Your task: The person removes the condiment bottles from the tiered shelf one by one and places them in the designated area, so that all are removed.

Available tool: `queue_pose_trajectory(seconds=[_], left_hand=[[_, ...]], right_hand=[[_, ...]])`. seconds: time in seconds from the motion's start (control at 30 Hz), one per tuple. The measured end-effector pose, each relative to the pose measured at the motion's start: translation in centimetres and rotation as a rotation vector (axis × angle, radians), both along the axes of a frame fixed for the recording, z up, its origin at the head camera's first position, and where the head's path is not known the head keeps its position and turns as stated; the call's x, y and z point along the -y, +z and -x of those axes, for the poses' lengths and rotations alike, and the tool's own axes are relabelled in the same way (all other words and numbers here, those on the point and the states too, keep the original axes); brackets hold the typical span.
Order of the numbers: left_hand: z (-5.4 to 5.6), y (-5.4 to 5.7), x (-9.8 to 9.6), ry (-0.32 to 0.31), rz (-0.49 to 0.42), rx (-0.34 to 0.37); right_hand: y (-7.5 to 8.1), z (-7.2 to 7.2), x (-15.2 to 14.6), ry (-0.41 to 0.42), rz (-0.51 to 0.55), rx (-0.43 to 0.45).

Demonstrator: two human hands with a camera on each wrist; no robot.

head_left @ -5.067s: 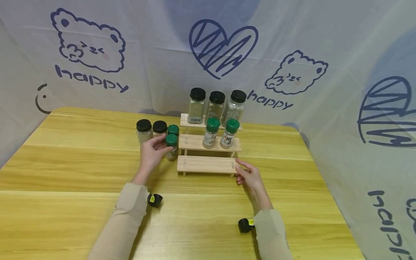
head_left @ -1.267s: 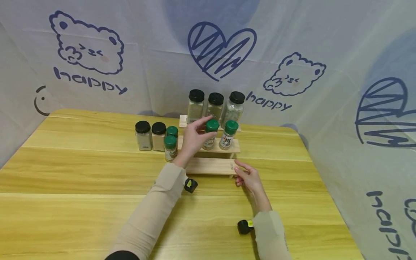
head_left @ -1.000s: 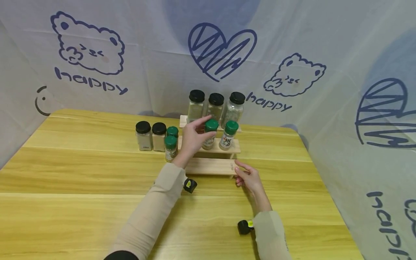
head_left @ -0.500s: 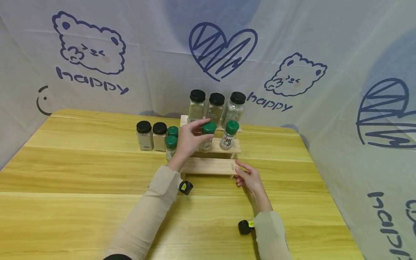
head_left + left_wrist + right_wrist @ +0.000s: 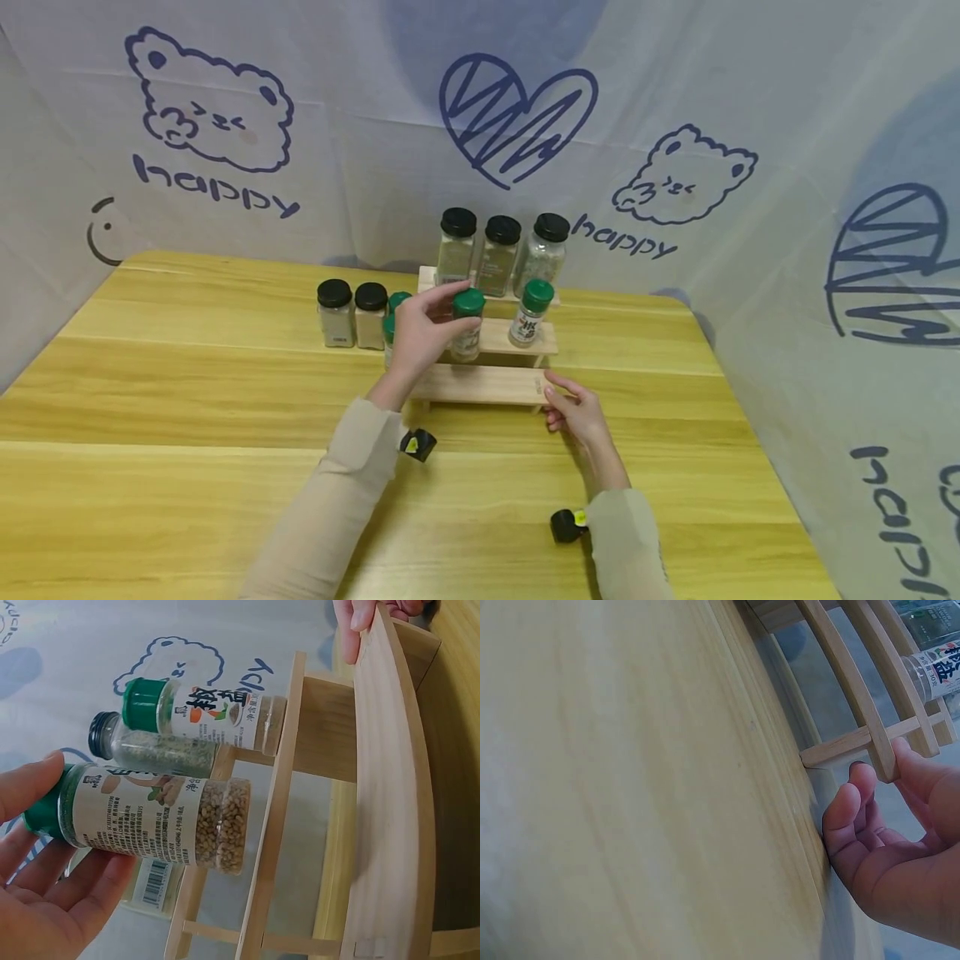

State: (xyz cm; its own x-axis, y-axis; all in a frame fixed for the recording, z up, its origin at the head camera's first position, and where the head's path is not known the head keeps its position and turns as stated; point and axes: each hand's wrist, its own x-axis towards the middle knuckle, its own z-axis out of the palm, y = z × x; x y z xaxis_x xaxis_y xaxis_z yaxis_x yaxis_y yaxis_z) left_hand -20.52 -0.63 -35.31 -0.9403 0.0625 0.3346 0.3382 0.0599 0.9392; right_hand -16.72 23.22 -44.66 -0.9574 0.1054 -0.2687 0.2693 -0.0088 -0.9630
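Note:
My left hand (image 5: 422, 333) holds a green-capped spice jar (image 5: 467, 333) between thumb and fingers. In the left wrist view this jar (image 5: 150, 817) has pale grains inside, and its base is apart from the shelf. It is in front of the middle step of a three-step wooden spice rack (image 5: 480, 383). My right hand (image 5: 581, 412) grips the right end of the lowest step; in the right wrist view its thumb and fingers (image 5: 855, 802) are at the step's corner. Another green-capped jar (image 5: 531, 315) stands upright on the middle step's right side.
Three black-capped jars (image 5: 498, 257) stand on the top step. Left of the rack, on the wooden table (image 5: 187, 375), are two black-capped jars (image 5: 337, 315) and two green-capped ones, partly hidden by my left hand. A printed cloth (image 5: 360, 167) hangs behind.
My left hand went from the jars left of the rack to the left green-capped jar on the middle step, then drew that jar left and forward. The right hand stays at the rack.

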Motion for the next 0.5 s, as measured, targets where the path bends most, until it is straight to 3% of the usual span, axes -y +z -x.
queue_pose_trajectory(seconds=[0.07,0.1,0.13,0.3,0.33,0.5], left_hand=[[-0.2,-0.1,0.2,-0.001,-0.014,0.002],[0.4,-1.0,0.4,-0.016,-0.043,-0.006],[0.3,-1.0,0.5,-0.020,-0.053,-0.004],[-0.2,-1.1,1.2,-0.047,-0.082,0.011],[-0.9,-0.3,1.2,-0.039,-0.064,0.027],[-1.3,-0.4,1.6,-0.073,-0.092,0.073]], right_hand=[[0.0,0.0,0.0,0.004,0.002,-0.004],[0.0,0.0,0.0,0.006,0.002,-0.005],[0.0,-0.1,-0.1,0.008,0.002,-0.006],[0.0,-0.1,0.0,0.009,-0.004,-0.004],[0.0,-0.1,0.0,0.008,-0.005,-0.004],[0.1,-0.1,0.0,0.008,-0.007,-0.007]])
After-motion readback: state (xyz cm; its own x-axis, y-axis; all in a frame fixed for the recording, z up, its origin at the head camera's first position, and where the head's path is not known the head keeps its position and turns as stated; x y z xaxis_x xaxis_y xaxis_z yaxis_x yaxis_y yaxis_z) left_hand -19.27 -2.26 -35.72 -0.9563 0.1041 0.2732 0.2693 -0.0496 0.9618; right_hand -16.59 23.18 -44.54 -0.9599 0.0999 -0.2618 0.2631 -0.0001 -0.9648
